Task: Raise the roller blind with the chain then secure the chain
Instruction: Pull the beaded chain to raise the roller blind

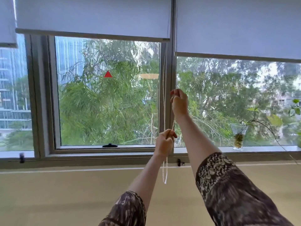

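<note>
A pale grey roller blind [92,15] covers the top of the middle window, its bottom bar well above the sill. Its white bead chain [163,95] hangs down the frame post between the two windows. My right hand [179,101] is raised and shut on one strand of the chain. Lower down, my left hand [165,142] is shut on the chain too, and the chain's loop end [164,173] dangles below it, in front of the wall. A small dark chain clip [179,162] sits on the ledge under the post.
A second blind [236,26] hangs lower over the right window, and a third shows at the far left [7,22]. A glass vase with a trailing plant [238,137] stands on the right sill. A black window handle [110,145] sits at the middle frame's bottom.
</note>
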A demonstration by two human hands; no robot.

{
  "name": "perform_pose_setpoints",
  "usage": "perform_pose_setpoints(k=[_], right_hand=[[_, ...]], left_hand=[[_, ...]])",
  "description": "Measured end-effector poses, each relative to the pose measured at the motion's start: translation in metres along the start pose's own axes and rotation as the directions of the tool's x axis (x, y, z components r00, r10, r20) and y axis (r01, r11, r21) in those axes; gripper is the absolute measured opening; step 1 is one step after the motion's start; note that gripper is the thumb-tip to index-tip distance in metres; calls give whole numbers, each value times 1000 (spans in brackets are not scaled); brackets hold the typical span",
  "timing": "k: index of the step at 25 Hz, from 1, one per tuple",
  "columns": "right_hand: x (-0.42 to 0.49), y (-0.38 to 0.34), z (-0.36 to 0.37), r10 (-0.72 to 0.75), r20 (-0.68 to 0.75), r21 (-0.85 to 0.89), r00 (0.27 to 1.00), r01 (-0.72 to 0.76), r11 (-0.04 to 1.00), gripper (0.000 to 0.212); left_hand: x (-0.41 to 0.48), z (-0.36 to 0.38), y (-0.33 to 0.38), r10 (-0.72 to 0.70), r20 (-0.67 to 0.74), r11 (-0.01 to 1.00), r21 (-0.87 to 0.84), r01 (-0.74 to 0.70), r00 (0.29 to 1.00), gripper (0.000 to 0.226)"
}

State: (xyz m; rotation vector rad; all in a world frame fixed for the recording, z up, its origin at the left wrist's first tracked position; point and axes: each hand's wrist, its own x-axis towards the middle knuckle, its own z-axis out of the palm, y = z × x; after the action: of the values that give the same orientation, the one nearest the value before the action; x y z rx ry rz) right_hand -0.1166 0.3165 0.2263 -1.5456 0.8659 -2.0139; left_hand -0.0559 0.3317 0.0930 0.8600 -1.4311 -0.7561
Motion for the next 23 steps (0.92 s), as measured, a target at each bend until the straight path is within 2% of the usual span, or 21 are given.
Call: perform_pose_setpoints(k=[6,9,13,20,23], right_hand=[[-33,-3,4,-38,24,-54,999,39,998,23],[-50,-15,4,-49,15,-84,999,50,995,23],[-71,-23,-3,-23,-2,-115,1000,22,993,23],[-117,-16,-7,65,4,-123,998,-64,990,25],[-139,-9,-1,22,0,-215,1000,-21,976,26]], left_hand=[[-17,-27,15,-130,145,991,-18,134,981,27],[-28,-44,33,-163,191,985,-32,172,968,35],[-29,-63,57,-152,163,986,-49,162,975,41],[-21,-67,108,-62,129,979,-183,85,990,34],[-17,-62,131,-73,131,969,-227,101,989,32]])
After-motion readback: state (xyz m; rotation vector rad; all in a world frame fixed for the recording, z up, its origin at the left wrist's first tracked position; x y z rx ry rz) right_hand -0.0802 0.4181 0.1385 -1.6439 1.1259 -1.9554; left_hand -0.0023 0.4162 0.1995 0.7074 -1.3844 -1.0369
